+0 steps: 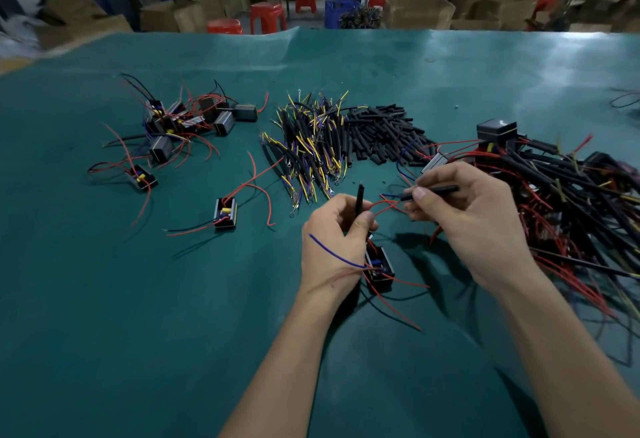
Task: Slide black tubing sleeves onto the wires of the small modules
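Note:
My left hand grips a black tubing sleeve that stands upright above its fingers. Below that hand hangs a small black module with red and blue wires; a blue wire crosses the back of the hand. My right hand pinches a second black sleeve lying level, its left end meeting a red wire and a blue wire from the module. A heap of loose black sleeves lies further back on the green mat.
A bundle of yellow and purple terminal wires lies left of the sleeves. Loose modules sit at the left, with a cluster behind. A tangle of sleeved wires and modules fills the right side. Red stools and cartons stand beyond the table.

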Action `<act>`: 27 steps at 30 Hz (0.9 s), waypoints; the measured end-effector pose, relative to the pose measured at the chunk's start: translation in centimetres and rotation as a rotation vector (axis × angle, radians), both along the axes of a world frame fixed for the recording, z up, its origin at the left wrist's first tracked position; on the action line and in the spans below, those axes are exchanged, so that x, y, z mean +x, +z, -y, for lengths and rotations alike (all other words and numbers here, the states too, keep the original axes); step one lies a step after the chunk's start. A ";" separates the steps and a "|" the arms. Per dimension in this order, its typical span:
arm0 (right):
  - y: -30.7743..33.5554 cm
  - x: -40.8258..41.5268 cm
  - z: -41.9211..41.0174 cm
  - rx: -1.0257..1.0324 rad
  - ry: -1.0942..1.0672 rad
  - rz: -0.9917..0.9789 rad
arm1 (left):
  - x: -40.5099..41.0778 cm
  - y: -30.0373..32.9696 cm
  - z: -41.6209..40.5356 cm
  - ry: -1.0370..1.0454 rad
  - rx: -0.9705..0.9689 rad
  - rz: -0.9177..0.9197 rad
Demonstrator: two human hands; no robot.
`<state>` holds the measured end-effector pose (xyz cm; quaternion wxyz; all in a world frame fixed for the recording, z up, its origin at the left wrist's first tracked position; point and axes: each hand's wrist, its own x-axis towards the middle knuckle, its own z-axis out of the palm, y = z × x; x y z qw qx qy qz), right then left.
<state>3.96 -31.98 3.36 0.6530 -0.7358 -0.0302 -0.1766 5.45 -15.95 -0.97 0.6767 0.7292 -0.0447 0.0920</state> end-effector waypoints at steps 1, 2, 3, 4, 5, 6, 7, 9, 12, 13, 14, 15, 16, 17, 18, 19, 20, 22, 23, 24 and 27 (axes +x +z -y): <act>0.0 0.0 0.0 -0.010 -0.010 0.003 | 0.0 0.0 0.0 0.000 0.002 0.001; -0.1 0.0 0.0 -0.016 -0.015 0.001 | 0.0 -0.1 0.1 0.000 0.003 0.001; -0.1 0.0 0.0 -0.012 -0.012 -0.004 | 0.1 -0.1 0.1 0.001 0.006 0.001; -0.1 0.0 0.0 0.004 -0.004 -0.011 | 0.1 -0.2 0.0 0.002 0.008 0.002; -0.1 0.0 0.0 0.015 0.001 -0.016 | 0.1 -0.2 0.0 0.004 0.011 0.004; 0.0 0.0 0.1 0.003 -0.002 -0.015 | 0.1 -0.3 0.0 0.005 0.013 0.004; -0.1 -0.1 0.1 -0.033 -0.014 -0.009 | 0.1 -0.3 0.0 0.006 0.013 0.004; 0.0 -0.1 0.3 -0.143 -0.046 0.014 | 0.1 -0.3 0.0 0.003 0.011 0.001; 0.1 -0.2 0.4 -0.261 -0.095 0.048 | 0.0 -0.2 0.0 0.005 0.016 -0.006; 0.1 -0.2 0.4 -0.262 -0.099 0.053 | 0.0 -0.2 0.1 0.007 0.022 -0.007; 0.1 -0.3 0.3 -0.254 -0.094 0.051 | 0.0 -0.1 0.1 0.009 0.027 -0.009; 0.1 -0.3 0.3 -0.249 -0.087 0.044 | -0.1 -0.1 0.1 0.011 0.030 -0.010; 0.0 -0.2 0.2 -0.252 -0.081 0.038 | -0.1 0.0 0.1 0.011 0.028 -0.010; 0.0 -0.2 0.2 -0.260 -0.077 0.033 | -0.1 0.1 0.1 0.010 0.027 -0.011; -0.1 -0.2 0.1 -0.265 -0.074 0.029 | 0.0 0.1 0.1 0.010 0.027 -0.011; -0.2 -0.1 0.0 -0.271 -0.073 0.026 | 0.0 0.2 0.1 0.010 0.030 -0.010; -0.4 -0.1 0.0 -0.284 -0.076 0.028 | 0.0 0.2 0.1 0.010 0.032 -0.008; -0.4 -0.1 -0.1 -0.317 -0.092 0.045 | 0.0 0.2 0.1 0.013 0.030 -0.004; -0.4 0.0 -0.1 -0.317 -0.101 0.054 | -0.1 0.2 0.1 0.014 0.029 -0.005; -0.4 0.0 0.1 -0.303 -0.114 0.062 | -0.1 0.2 0.1 0.014 0.027 -0.006; -0.3 0.0 0.8 -0.251 -0.130 0.039 | -0.1 0.2 0.2 0.009 0.012 -0.015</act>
